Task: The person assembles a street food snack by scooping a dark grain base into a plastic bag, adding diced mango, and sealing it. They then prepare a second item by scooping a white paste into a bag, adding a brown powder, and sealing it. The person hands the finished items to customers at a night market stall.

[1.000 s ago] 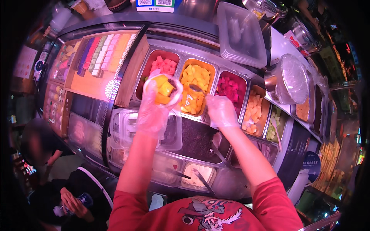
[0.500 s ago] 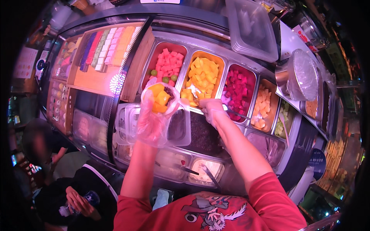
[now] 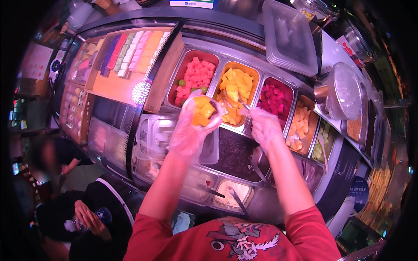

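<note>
The right hand has drawn back from the mango tray, fingers pinching tongs (tips hidden), while the left hand grips the filling cup.

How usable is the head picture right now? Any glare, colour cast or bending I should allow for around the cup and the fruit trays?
Head view: strong fisheye, so the counter edge bows and the corners go black. A pink-magenta cast tints everything. One bright glare spot sits on the glass left of the trays. The centre is fairly sharp: cup, left hand, right hand, mango tray. The rim is dim and soft.

Left hand cupped, right hand pinching
</note>
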Demonstrator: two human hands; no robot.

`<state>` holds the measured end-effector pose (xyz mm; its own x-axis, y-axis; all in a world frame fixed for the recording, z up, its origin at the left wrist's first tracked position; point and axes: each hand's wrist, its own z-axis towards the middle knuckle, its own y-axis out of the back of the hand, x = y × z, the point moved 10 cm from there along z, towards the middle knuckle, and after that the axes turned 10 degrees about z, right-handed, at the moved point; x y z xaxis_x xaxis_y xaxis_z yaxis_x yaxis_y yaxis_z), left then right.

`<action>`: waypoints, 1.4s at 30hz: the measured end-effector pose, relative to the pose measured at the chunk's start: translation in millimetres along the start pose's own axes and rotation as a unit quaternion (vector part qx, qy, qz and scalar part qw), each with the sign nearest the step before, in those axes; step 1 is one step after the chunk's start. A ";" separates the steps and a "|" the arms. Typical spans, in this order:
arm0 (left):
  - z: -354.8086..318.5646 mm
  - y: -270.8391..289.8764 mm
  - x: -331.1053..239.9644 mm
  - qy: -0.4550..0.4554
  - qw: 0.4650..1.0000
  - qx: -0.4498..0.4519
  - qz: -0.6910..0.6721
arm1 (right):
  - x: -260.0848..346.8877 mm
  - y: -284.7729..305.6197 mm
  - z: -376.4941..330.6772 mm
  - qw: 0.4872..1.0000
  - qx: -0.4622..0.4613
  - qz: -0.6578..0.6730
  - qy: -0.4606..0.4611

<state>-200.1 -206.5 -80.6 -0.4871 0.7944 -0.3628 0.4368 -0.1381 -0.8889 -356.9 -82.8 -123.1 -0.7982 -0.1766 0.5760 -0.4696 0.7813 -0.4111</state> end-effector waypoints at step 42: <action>-16.2 -34.5 39.7 0.111 0.976 0.054 -0.178 | 77.3 -66.4 -25.5 0.698 0.025 -0.570 0.434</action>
<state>-222.3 -160.7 -59.8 -0.4121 0.9106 0.0333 0.1825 0.1183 -0.9761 -377.8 -133.1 -33.3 0.6225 -0.2203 0.7510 -0.6422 0.4046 0.6510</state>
